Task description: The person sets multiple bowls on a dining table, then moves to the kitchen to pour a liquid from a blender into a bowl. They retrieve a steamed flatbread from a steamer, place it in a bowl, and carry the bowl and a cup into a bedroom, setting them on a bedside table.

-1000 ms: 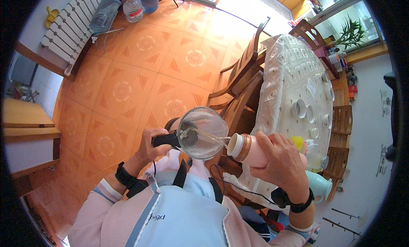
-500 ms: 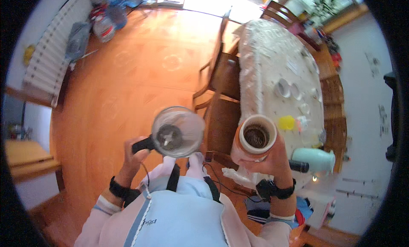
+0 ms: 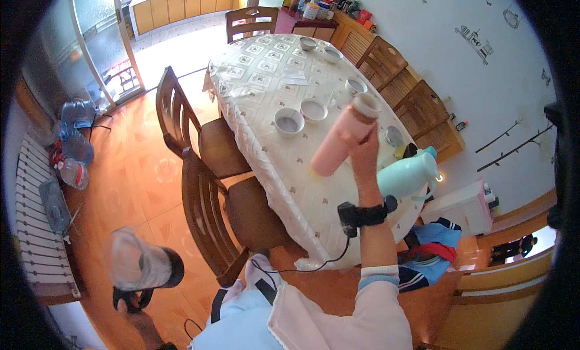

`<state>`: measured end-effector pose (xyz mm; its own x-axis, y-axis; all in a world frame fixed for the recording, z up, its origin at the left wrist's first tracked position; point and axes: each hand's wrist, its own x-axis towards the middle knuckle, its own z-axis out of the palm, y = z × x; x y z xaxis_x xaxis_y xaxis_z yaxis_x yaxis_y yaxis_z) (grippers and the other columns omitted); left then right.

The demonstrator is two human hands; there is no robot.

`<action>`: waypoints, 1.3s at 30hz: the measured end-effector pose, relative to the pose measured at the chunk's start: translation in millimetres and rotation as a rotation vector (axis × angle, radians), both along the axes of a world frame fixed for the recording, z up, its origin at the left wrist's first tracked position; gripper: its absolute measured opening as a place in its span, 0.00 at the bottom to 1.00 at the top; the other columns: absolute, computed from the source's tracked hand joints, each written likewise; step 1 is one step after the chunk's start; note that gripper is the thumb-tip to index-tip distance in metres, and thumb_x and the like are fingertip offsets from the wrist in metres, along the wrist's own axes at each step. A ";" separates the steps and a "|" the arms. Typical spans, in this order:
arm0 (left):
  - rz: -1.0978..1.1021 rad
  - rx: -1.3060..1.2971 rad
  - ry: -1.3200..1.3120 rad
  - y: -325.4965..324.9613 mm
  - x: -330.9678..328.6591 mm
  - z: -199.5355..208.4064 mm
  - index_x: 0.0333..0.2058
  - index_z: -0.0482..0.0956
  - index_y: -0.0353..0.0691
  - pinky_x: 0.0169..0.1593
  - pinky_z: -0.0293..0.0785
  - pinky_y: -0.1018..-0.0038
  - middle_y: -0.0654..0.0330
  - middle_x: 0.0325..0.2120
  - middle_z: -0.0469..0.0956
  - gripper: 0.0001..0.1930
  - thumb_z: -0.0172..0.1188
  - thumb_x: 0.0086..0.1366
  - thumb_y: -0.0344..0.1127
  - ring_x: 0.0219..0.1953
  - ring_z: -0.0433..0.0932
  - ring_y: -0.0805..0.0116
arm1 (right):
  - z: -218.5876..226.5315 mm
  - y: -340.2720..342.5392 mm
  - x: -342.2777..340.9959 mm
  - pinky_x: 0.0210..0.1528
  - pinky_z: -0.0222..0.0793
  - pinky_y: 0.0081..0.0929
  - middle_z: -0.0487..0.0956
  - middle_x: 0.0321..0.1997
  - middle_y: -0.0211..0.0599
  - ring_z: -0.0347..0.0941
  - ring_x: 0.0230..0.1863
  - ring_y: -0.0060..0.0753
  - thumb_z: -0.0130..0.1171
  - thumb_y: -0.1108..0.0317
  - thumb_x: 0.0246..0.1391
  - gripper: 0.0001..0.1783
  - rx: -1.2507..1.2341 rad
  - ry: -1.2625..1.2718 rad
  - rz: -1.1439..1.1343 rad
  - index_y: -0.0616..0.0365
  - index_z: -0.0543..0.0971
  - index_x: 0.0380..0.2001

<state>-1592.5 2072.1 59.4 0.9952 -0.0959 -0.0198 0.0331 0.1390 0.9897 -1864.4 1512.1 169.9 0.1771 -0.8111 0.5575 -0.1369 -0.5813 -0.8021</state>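
Note:
My left hand (image 3: 136,320), low at the left over the floor, is closed round the black handle of a clear blender jug (image 3: 136,265) with a dark base. The jug lies tilted in the air, slightly smeared by motion. Over the table, my right hand (image 3: 366,146) wraps round the upper part of a pink flask (image 3: 334,149) with a pale rim. This flask leans, its mouth end toward the far right. Whether its lower end touches the tablecloth I cannot tell. A mint-green jug (image 3: 406,176) stands just right of my right forearm.
White bowls (image 3: 289,122) and a paper sheet (image 3: 295,77) lie on the patterned tablecloth (image 3: 254,90). Two wooden chairs (image 3: 257,211) line the table's left side. Large water bottles (image 3: 74,173) stand by the radiator (image 3: 42,211). A cable runs from my right wrist.
My view has turned toward the table. The flask has swung from mouth-up before me to leaning over the table. The blender jug has moved left and tipped, its opening no longer facing me.

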 end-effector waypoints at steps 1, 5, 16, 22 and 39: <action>0.050 0.017 0.011 -3.7 -2.3 8.0 0.40 0.74 0.36 0.33 0.70 0.74 0.60 0.26 0.73 0.20 0.55 0.59 0.48 0.29 0.72 0.71 | -2.7 -24.9 -7.6 0.50 0.70 0.29 0.74 0.49 0.37 0.72 0.48 0.31 0.70 0.67 0.39 0.36 0.113 -0.180 0.038 0.58 0.67 0.53; 0.193 0.064 0.023 -23.2 -9.6 26.3 0.41 0.74 0.37 0.35 0.70 0.74 0.61 0.26 0.73 0.20 0.55 0.59 0.49 0.30 0.72 0.71 | -11.2 -127.5 -43.1 0.53 0.67 0.31 0.71 0.53 0.40 0.70 0.53 0.34 0.73 0.63 0.38 0.41 -0.027 -0.154 -0.334 0.60 0.64 0.55; 0.425 0.130 0.043 -66.8 -27.4 38.6 0.42 0.74 0.39 0.39 0.72 0.74 0.63 0.29 0.74 0.21 0.53 0.61 0.51 0.33 0.73 0.72 | -114.4 -310.9 -106.6 0.59 0.63 0.42 0.72 0.55 0.50 0.69 0.56 0.52 0.74 0.55 0.30 0.49 0.102 -0.007 -0.829 0.59 0.61 0.56; 0.492 0.076 0.094 -88.6 -39.4 40.1 0.43 0.74 0.41 0.41 0.73 0.75 0.64 0.30 0.74 0.21 0.52 0.62 0.52 0.34 0.73 0.72 | -173.1 -342.2 -125.5 0.58 0.64 0.43 0.74 0.53 0.51 0.70 0.55 0.53 0.76 0.55 0.29 0.49 0.233 0.128 -0.869 0.61 0.63 0.55; 0.301 0.235 0.018 -79.9 6.7 35.2 0.21 0.72 0.41 0.24 0.59 0.78 0.68 0.15 0.67 0.14 0.56 0.54 0.45 0.19 0.65 0.77 | -153.1 -286.6 -98.1 0.47 0.71 0.33 0.76 0.51 0.50 0.73 0.48 0.43 0.64 0.59 0.49 0.31 0.112 0.126 -0.456 0.65 0.70 0.54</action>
<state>-1585.8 1992.2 94.6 0.9775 0.2096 -0.0247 0.0435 -0.0857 0.9954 -1962.6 1225.5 16.9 -0.1498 -0.8754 0.4595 -0.4572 -0.3507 -0.8173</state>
